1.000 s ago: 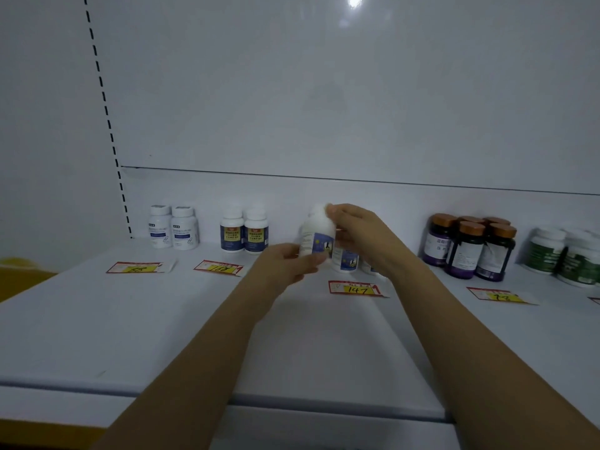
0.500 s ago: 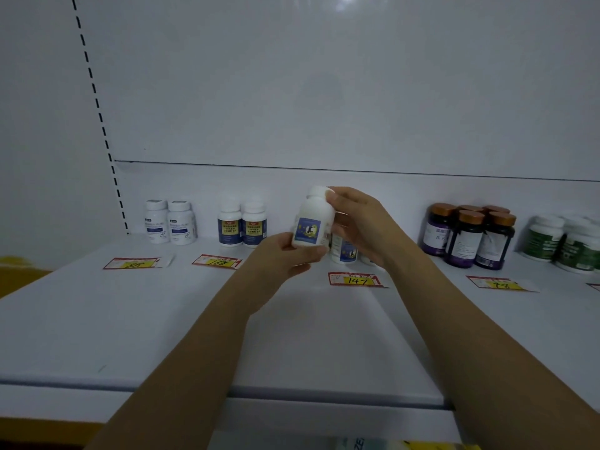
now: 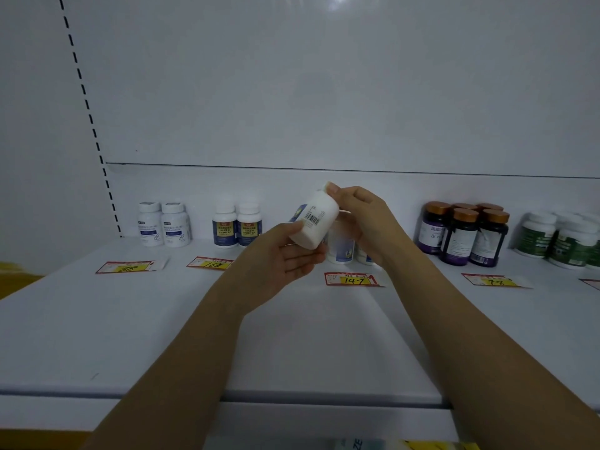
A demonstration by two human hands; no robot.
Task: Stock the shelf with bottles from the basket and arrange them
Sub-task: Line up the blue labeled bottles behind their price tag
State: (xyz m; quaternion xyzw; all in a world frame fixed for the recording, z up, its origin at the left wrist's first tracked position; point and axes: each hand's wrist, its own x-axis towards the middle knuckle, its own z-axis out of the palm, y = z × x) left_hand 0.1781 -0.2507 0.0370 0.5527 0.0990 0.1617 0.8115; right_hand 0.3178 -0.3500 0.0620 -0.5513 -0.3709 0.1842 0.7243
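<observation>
Tilting in mid-air over the shelf (image 3: 162,319), the white bottle (image 3: 314,219) could slip and topple the matching bottles (image 3: 341,250) just behind it, as both grips look light. Left hand (image 3: 285,254), half-curled, cradles its base, thumb on the label; right hand (image 3: 363,219) pinches the cap end.

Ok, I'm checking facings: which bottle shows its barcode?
The tilted white bottle gripped by left hand and right hand; the shelved bottles stand upright, no barcode visible.

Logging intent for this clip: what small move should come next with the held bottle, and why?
Probably turn the bottle upright, label forward, since the left hand and right hand hold it tilted, barcode toward the camera, before similar bottles.
</observation>
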